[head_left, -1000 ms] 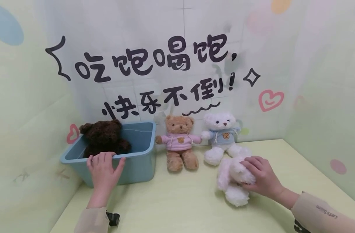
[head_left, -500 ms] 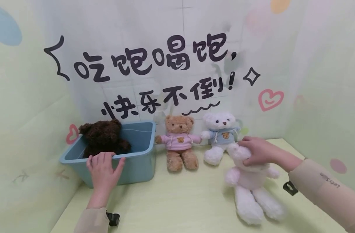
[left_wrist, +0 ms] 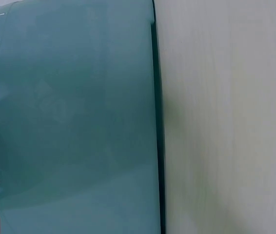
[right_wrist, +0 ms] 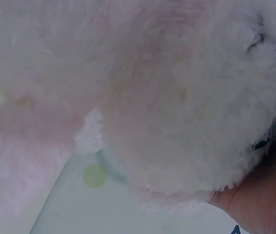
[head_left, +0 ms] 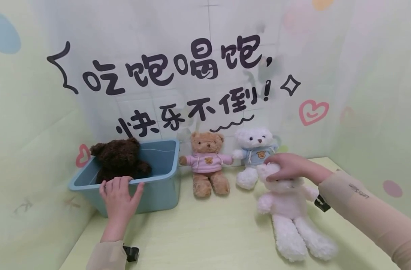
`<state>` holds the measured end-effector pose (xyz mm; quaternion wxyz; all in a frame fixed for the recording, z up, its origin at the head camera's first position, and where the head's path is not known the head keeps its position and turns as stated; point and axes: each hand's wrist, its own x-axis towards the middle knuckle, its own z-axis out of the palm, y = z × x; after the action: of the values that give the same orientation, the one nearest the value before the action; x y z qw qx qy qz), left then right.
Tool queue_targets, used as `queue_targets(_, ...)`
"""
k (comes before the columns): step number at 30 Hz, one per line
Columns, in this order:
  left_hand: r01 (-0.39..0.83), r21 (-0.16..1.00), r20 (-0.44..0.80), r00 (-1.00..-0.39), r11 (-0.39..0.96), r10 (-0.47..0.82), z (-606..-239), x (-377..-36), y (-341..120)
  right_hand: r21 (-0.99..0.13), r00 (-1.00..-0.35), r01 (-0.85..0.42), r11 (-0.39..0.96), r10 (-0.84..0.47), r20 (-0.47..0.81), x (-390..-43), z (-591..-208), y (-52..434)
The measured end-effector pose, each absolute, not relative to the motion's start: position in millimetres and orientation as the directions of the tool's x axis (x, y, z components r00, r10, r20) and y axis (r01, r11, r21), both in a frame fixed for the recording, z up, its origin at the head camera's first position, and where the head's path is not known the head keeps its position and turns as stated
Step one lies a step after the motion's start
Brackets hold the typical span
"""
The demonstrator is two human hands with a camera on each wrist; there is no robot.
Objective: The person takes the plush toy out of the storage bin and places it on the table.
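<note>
My right hand (head_left: 286, 167) grips the head of a pale pink plush bear (head_left: 289, 210), which sits upright on the green table with its legs stretched toward me. Its fur (right_wrist: 143, 97) fills the right wrist view. My left hand (head_left: 119, 195) rests on the front rim of a blue plastic bin (head_left: 161, 187), fingers hooked over the edge. The left wrist view shows only the bin's wall (left_wrist: 69, 117). A dark brown bear (head_left: 119, 159) sits inside the bin at its left.
A tan bear in a pink hoodie (head_left: 206, 167) and a white bear in a blue hoodie (head_left: 254, 153) sit against the back wall, between the bin and my right hand. Decorated walls close in the table (head_left: 208, 240) at back, left and right.
The right hand lifted the pale pink bear by its head from lying in a heap to sitting upright, then shifted it slightly left. The left hand stayed on the bin.
</note>
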<state>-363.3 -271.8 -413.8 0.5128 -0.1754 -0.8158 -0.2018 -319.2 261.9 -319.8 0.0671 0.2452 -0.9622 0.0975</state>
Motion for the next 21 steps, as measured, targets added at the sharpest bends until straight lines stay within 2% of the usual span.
queue_targets(6,0.494,0.148,0.91,-0.407,0.857,0.078,-415.7,-364.8,-272.4,-0.135,-0.874,-0.478,0.868,-0.454,0.176,-321.2,-317.5,260.8)
queue_targets(16,0.49,0.147,0.909,-0.409,0.859,0.077,-417.3,-365.5,-273.7,-0.175,-0.888,-0.456,0.873,-0.432,0.157,-319.4,-303.5,259.1)
queue_targets(21,0.492,0.148,0.907,-0.414,0.858,0.081,-415.0,-365.7,-272.6,-0.127,-0.879,-0.467,0.875,-0.444,0.173,-324.5,-282.1,251.8)
